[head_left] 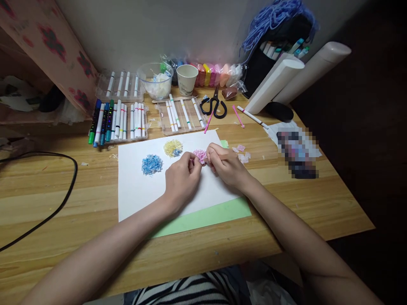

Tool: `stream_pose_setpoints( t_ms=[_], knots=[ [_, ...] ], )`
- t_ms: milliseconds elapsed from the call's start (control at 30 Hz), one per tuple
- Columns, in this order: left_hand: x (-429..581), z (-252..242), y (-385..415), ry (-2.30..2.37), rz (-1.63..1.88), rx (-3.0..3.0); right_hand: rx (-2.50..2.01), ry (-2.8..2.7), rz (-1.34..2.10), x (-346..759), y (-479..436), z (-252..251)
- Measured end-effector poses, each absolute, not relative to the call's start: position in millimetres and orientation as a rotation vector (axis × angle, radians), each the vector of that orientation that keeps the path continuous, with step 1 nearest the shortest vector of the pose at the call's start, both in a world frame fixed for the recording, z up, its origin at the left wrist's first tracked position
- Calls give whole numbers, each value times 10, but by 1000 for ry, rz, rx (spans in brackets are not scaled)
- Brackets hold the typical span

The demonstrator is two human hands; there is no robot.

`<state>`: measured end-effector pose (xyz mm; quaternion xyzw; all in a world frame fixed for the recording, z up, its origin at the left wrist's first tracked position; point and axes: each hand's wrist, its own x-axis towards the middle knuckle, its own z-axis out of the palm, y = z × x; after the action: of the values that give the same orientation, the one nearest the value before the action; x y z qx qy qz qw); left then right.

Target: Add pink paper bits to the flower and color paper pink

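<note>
My left hand (pixel 182 178) rests on a white sheet of paper (pixel 140 203), its thumb and fingers pinched at the left edge of a pink shredded clump (pixel 199 156). Whatever lies between those fingertips is hidden. From the other side, my right hand (pixel 227 165) is closed around a thin brownish stick (pixel 222 157), its tip by the pink clump. To the left on the same sheet are a blue shredded clump (pixel 151 164) and a yellow one (pixel 172 148) with a bit of blue at its lower right. Green paper (pixel 203 216) shows beneath the white sheet.
Behind the paper lie marker cases (pixel 127 131), black-handled scissors (pixel 213 108), a paper cup (pixel 187 79) and a clear bowl (pixel 155 82) of scraps. Pink scraps (pixel 243 156) sit to the right. A black cable (pixel 71 186) curves across the left side.
</note>
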<state>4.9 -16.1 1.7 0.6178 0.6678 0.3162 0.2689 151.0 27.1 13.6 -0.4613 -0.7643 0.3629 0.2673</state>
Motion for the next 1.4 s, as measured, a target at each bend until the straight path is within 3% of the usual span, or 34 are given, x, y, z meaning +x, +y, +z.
stream_pose_setpoints(
  t_ms=[233,467,733,967,1133,1267,1400],
  knots=[
    [44,-4,-153,1773,876,1644,-1241,-1989,949,1436,279,147],
    [15,-24,-160,1723,904,1602,-1146,-1498,1058,1797,362,221],
    [-2,-5,-194,1522,843,1783,-1471,-1854,620,2580,635,248],
    [-21,-30,-216,1385,813,1972,-1613,-2086,556,2564,629,158],
    [-22,-15,-223,1415,812,1930,-1592,-1898,690,2580,667,115],
    [-23,18,-226,1465,774,1885,-1414,-1684,991,2439,600,189],
    [-4,48,-221,1547,677,1835,-1175,-1818,1227,2105,410,237]
  ],
)
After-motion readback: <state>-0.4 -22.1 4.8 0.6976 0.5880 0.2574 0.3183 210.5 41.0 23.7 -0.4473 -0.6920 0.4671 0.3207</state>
